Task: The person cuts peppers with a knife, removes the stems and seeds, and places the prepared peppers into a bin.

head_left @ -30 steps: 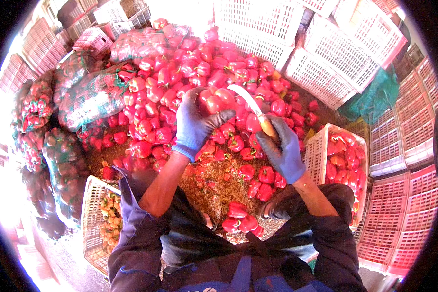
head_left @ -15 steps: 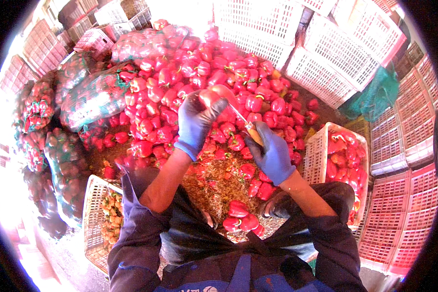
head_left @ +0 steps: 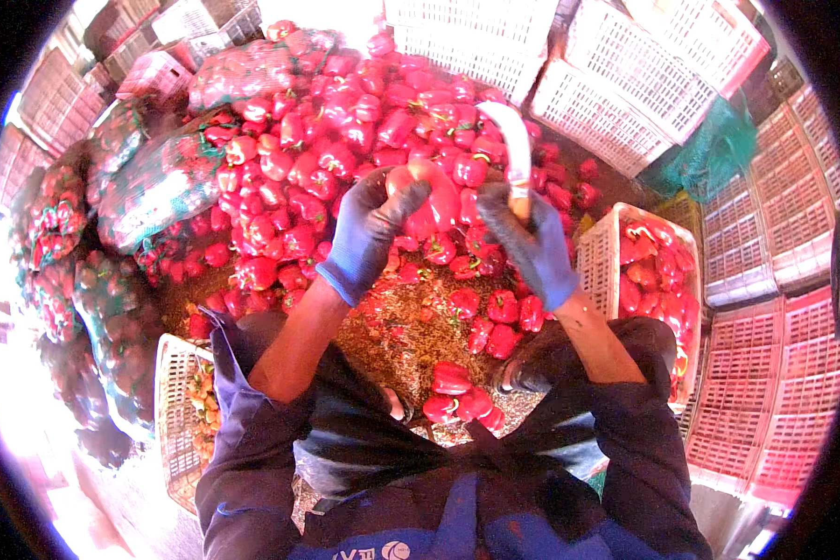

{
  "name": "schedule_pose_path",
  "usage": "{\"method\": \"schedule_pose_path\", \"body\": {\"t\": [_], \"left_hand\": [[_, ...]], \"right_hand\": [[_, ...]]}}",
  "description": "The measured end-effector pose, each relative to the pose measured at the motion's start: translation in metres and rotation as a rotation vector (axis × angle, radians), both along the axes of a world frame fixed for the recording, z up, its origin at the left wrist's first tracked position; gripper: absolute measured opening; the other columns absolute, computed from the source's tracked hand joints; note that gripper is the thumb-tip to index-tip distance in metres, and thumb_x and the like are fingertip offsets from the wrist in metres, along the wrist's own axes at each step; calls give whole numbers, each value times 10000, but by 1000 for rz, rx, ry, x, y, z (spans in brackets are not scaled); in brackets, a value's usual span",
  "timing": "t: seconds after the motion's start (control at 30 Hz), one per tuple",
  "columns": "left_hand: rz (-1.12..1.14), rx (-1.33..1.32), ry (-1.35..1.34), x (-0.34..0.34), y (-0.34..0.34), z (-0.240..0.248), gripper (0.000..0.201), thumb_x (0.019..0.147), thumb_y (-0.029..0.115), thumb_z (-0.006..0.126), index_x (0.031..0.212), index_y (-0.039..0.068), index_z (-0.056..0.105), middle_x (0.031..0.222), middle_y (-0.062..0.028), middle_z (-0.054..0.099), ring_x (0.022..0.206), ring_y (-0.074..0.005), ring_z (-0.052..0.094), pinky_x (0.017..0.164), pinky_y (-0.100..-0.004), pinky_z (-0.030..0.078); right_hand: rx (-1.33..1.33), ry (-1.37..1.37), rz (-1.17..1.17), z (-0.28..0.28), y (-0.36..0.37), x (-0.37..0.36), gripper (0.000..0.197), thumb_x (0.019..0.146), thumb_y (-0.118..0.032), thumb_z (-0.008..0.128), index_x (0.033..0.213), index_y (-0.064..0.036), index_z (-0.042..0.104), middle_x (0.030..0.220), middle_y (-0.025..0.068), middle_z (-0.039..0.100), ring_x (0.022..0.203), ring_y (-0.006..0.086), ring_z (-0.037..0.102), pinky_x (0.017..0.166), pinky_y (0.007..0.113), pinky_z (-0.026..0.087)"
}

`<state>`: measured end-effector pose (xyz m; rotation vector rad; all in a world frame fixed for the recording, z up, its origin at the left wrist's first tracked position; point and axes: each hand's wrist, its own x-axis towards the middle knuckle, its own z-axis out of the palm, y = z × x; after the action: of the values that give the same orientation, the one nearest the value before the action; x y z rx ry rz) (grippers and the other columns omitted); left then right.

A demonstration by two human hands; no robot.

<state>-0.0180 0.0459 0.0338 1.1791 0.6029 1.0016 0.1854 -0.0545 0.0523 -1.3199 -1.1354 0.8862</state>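
Red pepper [head_left: 441, 203], L hand [head_left: 368, 233]; knife [head_left: 517, 142], R [head_left: 535, 247]

The heap of red peppers [head_left: 294, 173] looks smooth and glossy. Left of the heap, sacks [head_left: 163, 201] are rough mesh netting; right of it, crates [head_left: 616, 117] are perforated plastic. Above it, the knife [head_left: 515, 140] pairs shiny metal with a wood-like handle [head_left: 520, 203]; matt cloth gloves [head_left: 353, 257] have darker, coated-looking fingers [head_left: 403, 203].
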Motion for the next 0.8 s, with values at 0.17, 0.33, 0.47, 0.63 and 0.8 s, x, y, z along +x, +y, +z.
{"method": "schedule_pose_path", "body": {"t": [0.17,0.33,0.47,0.63,0.8], "left_hand": [[-110,69,35,21,-13,-15,488,928,228,793,1290,-39,605,1178,-97,708,1079,-160,655,962,-328,526],[-226,109,82,18,-19,-14,463,952,180,735,1322,-51,580,1170,-90,700,1070,-156,653,966,-318,523],[-348,16,127,9,-20,-9,489,942,136,668,1373,-59,543,1243,-119,678,1094,-188,670,959,-337,552],[-407,-322,-77,10,-9,-16,443,937,121,653,1340,-43,570,1236,-137,693,1056,-259,720,933,-376,604],[-238,-504,202,12,-5,-15,418,1000,443,654,1200,76,637,1074,-88,726,903,-204,729,742,-382,627]], "right_hand": [[91,-174,253,-7,4,-3,544,975,-217,737,1437,-34,515,1227,42,662,1113,112,610,946,298,517],[57,-9,239,-20,-3,2,539,949,-186,757,1419,-24,549,1186,32,687,1054,101,641,895,287,547],[-90,169,173,-15,-7,12,472,933,-135,745,1375,-33,615,1013,22,704,832,84,663,687,249,560],[-194,437,114,-11,-8,20,535,912,-260,776,1379,-59,610,1025,15,702,818,96,660,540,259,547],[32,261,60,-24,0,17,533,930,-276,764,1375,-34,597,1095,10,679,961,93,640,751,251,557]]}}
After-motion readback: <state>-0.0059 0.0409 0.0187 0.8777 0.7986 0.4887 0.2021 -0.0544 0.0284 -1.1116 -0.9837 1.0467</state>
